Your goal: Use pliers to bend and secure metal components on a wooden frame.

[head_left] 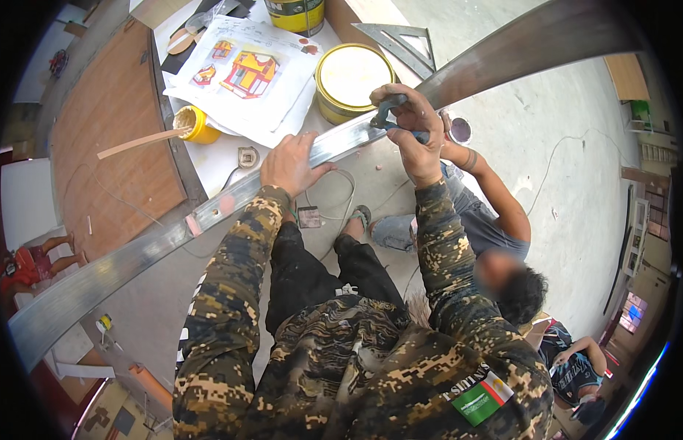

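A long metal bar (239, 192) with a silvery face crosses in front of me, from the lower left to the upper right. My left hand (290, 165) grips it near the middle, fingers over its far edge and thumb along its near side. Farther right, my right hand (411, 132) holds a small blue-grey C-shaped clamp (385, 115) between thumb and fingers. The clamp sits at the bar's edge; whether it is tightened I cannot tell. Pinkish patches of filler (192, 224) mark the bar left of my left hand.
Beyond the bar, a table holds printed drawings (242, 73), a yellow tub with a wooden stick (196, 125), a large pail (354, 77), a tape measure (247, 157) and a set square (400, 45). A co-worker (495, 213) crouches close at my right. A cable (349, 194) crosses the floor.
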A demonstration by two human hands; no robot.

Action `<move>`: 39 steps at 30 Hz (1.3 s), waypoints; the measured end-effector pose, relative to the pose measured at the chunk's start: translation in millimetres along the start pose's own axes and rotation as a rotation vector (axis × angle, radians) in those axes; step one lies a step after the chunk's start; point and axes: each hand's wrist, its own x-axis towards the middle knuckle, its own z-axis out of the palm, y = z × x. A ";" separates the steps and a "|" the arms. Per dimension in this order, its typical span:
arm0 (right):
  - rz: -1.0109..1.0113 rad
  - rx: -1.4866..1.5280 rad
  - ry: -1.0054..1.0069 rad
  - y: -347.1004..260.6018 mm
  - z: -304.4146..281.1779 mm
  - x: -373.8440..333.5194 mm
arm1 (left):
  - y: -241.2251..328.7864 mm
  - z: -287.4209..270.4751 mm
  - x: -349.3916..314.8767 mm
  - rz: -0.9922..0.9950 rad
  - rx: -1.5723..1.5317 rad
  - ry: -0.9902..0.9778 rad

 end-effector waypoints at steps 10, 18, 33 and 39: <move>0.041 -0.004 -0.050 5.2 -4.4 8.2 | 1.7 -0.7 0.8 -0.033 -0.016 -0.048; 0.236 -0.065 -0.640 -1.4 -23.3 54.1 | 2.5 -6.1 2.7 -0.061 -0.022 -0.044; -0.117 -0.025 0.142 14.9 6.0 -1.5 | -2.8 5.5 -0.1 0.011 -0.015 0.011; -0.230 -0.388 0.333 17.8 30.9 -11.4 | -1.2 3.6 -0.4 -0.018 -0.023 -0.013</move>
